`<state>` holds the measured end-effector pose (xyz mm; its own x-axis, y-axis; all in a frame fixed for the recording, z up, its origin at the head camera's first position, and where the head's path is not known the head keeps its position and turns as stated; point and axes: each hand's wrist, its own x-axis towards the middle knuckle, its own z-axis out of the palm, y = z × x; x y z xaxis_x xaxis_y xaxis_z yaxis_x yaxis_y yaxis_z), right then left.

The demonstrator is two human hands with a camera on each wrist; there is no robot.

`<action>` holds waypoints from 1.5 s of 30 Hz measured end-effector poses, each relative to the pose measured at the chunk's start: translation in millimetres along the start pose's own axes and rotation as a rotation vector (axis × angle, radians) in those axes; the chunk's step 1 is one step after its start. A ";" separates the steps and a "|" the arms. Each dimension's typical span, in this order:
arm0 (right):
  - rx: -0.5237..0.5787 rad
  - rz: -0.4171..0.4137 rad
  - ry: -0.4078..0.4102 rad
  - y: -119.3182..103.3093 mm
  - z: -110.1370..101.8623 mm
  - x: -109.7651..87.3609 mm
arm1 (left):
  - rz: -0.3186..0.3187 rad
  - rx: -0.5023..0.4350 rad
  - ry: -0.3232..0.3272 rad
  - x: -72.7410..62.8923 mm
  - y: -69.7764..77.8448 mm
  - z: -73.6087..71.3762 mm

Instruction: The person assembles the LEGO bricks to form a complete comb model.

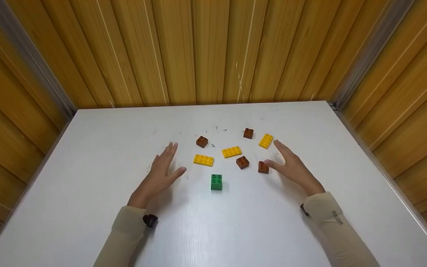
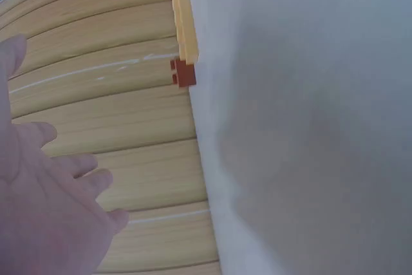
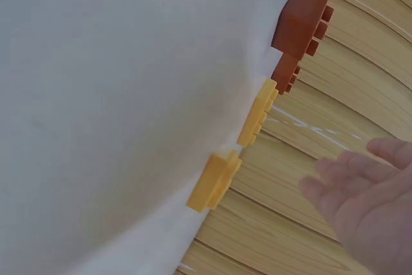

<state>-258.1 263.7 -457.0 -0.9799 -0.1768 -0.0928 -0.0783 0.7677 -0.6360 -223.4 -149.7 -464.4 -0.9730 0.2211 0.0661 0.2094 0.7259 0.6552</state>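
Fingers (image 1: 171, 151) of the left hand (image 1: 156, 180), left of the frame's centre, reach upward loosely straight, the thumb spread well away from them, with nothing between. The right hand (image 1: 298, 172), right of centre, has its fingers stretched toward the upper left and its thumb apart, its grasp likewise bare.

The green brick (image 1: 216, 182) stands between the hands just below mid-frame, clear of both. Nearest the left fingers is the left yellow brick (image 1: 203, 160), with the upper-left brown brick (image 1: 202, 141) above it. The right yellow brick (image 1: 266, 141) lies just beside the right fingertips; the right thumb overlaps the right brown brick (image 1: 263, 167) (whether it touches, I cannot tell). Between these lie the middle yellow brick (image 1: 232, 151) and the middle brown brick (image 1: 242, 162), with the upper-right brown brick (image 1: 248, 133) above them on the white table (image 1: 98, 148).
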 end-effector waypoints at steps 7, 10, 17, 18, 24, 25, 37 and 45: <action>0.099 -0.034 -0.136 9.9 1.6 1.3 | -0.033 -0.220 -0.094 -0.4 4.1 18.2; 0.139 -0.040 -0.168 12.9 0.0 3.2 | 0.000 -0.286 -0.135 -0.4 7.3 25.1; 0.142 -0.076 -0.199 13.7 -0.9 9.6 | 0.088 -0.417 -0.265 2.8 11.0 39.4; 0.131 -0.080 -0.203 14.1 -0.7 10.6 | 0.095 -0.429 -0.286 3.9 11.7 41.8; 0.077 -0.076 -0.233 15.4 0.2 13.1 | 0.086 -0.489 -0.344 8.4 17.0 54.7; 0.069 -0.075 -0.236 15.8 0.3 13.4 | 0.080 -0.496 -0.343 8.9 17.4 56.7; 0.018 -0.015 -0.240 12.3 1.3 18.6 | 0.004 -0.444 -0.264 9.0 19.9 75.6; 0.001 -0.005 -0.219 10.5 2.8 21.0 | 0.014 -0.469 -0.193 7.8 19.4 82.4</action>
<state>-278.9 266.4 -467.8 -0.9162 -0.3104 -0.2535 -0.0829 0.7657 -0.6378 -218.9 -80.2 -513.1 -0.9257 0.3767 -0.0343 0.1129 0.3616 0.9255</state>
